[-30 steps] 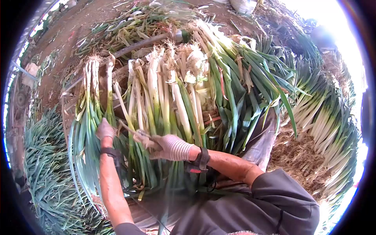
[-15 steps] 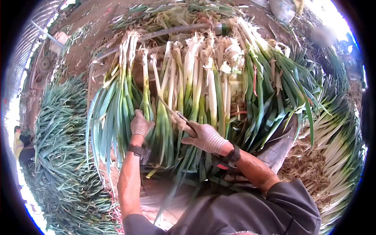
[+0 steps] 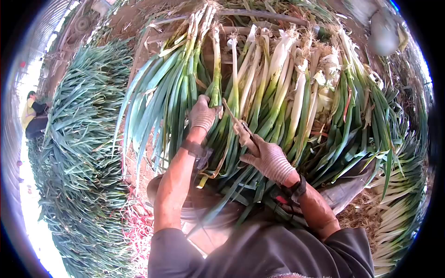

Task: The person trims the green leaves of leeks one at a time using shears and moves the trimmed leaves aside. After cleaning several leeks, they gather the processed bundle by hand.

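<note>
Left hand [image 3: 202, 115]: grasping a lone leek [image 3: 216, 60], left of the leek row [image 3: 280, 55].
Right hand [image 3: 271, 160]: clenched on a thin tool [image 3: 239, 129].
Leek row: shifted right in my view; grips unchanged, so handling continues.

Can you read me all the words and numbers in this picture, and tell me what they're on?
There are none I can read.
Red patch by the black strap on the right wrist: too small and blurred to tell if it has letters.
The green onions show no readable labels, and the gloves show just stripes.
</note>
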### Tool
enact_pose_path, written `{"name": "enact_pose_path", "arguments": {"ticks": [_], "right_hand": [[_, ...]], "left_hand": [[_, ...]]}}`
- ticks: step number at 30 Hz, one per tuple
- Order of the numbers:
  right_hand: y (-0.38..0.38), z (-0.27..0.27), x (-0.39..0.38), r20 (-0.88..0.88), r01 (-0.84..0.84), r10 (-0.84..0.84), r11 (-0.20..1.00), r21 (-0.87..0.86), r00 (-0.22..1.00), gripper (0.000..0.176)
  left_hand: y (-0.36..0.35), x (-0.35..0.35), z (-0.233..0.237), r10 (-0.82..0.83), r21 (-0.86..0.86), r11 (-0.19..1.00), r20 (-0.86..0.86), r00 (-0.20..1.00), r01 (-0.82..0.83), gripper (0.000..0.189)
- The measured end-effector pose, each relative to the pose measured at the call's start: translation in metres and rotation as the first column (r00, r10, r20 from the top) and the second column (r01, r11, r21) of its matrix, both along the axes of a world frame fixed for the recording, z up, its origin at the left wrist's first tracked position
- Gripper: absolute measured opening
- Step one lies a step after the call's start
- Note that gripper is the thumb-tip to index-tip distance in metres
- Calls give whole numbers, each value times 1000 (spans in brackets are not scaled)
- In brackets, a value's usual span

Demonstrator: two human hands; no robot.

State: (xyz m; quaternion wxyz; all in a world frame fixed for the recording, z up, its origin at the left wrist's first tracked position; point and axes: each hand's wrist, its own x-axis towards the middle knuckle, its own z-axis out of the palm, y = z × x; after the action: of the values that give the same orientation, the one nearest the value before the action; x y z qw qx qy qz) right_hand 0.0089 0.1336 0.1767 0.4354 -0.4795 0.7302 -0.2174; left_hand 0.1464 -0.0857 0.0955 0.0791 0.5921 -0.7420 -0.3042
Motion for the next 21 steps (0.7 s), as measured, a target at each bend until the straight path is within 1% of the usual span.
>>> {"name": "enact_pose_path", "arguments": {"ticks": [2, 3, 4, 5, 7, 9, 10, 13, 14, 17, 18, 20, 21], "right_hand": [[-11, -3, 1, -12, -13, 13, 1000, 11, 1000, 58], [-15, -8, 1, -29, -14, 14, 1000, -22, 999, 57], [-18, -13, 1, -46, -16, 13, 998, -55, 999, 57], [-22, -17, 1, -62, -18, 13, 996, -87, 998, 56], [-35, -12, 1, -78, -8, 2, 997, -77, 997, 55], [-47, -17, -2, -111, -14, 6, 997, -73, 994, 54], [-53, -21, -3, -74, 10, -17, 995, -95, 997, 54], [-67, -27, -5, -111, 6, -14, 998, -70, 994, 53], [-70, -27, -6, -116, 3, -9, 999, -50, 993, 53], [-79, -32, -11, -110, 17, -22, 999, -45, 994, 54], [-82, -35, -11, -96, 52, -57, 997, -59, 994, 54], [-89, -39, -17, -95, 49, -57, 996, -79, 994, 54], [-91, -40, -19, -93, 48, -56, 995, -89, 994, 54]], "left_hand": [[-3, 3, -4, -11, 25, 1000, -56, 998, 12, 60], [-3, 2, 1, -21, 34, 999, -85, 996, 24, 56], [1, -1, 12, -29, -13, 999, -10, 1000, 29, 48], [-1, 0, 10, -48, -19, 999, -13, 999, 48, 49], [-5, 1, 7, -84, -28, 996, -17, 996, 83, 51], [-5, 0, 8, -69, 65, 995, -37, 997, 71, 49], [-6, 0, 11, -59, 111, 992, -46, 997, 64, 48], [-13, 5, -14, -153, -116, 983, -110, 982, 141, 46], [-14, 6, -22, -147, -100, 985, -71, 986, 140, 45], [-17, 3, -28, -116, -78, 991, -57, 992, 111, 42], [-17, 3, -27, -117, -51, 992, -66, 991, 114, 42], [-18, 1, -25, -116, 2, 993, -85, 990, 117, 41], [-19, 1, -25, -113, 0, 994, -92, 989, 113, 40]]}}
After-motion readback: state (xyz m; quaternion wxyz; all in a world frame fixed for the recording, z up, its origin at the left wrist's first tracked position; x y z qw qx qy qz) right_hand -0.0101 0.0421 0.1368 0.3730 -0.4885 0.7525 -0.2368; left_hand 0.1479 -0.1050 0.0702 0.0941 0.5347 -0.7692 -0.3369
